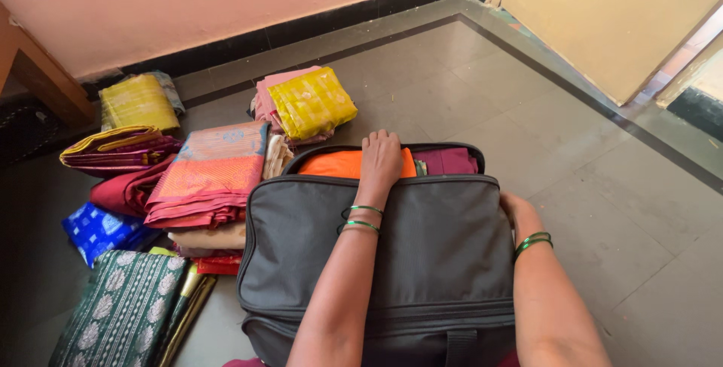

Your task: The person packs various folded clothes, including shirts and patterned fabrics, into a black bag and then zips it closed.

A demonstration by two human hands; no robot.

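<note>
the grey soft-sided bag (422, 246) sits on the tiled floor (602, 186), its flap lifted part way at the far edge — packing looks well along, with folded cloth already inside. the step in hand reads as pressing the contents flat: the left hand (380, 160) lies palm down, fingers together, on the orange folded cloth (335, 164) in the bag's mouth, a maroon folded piece (448, 160) just beside it. the right hand (512, 209) is at the bag's right edge, mostly hidden behind the flap; whether it grips the edge or only rests there i cannot tell. the next move, as i judge it, calls for holding the flap steady while the cloth is kept low enough to clear the zip line.

left of the bag, touching it, is a stack of folded saris topped by a pink-and-orange one (211, 175); nearer, a green sari with pale motifs (120, 310); behind, a yellow patterned one (312, 101) — no labels or signs show.
</note>
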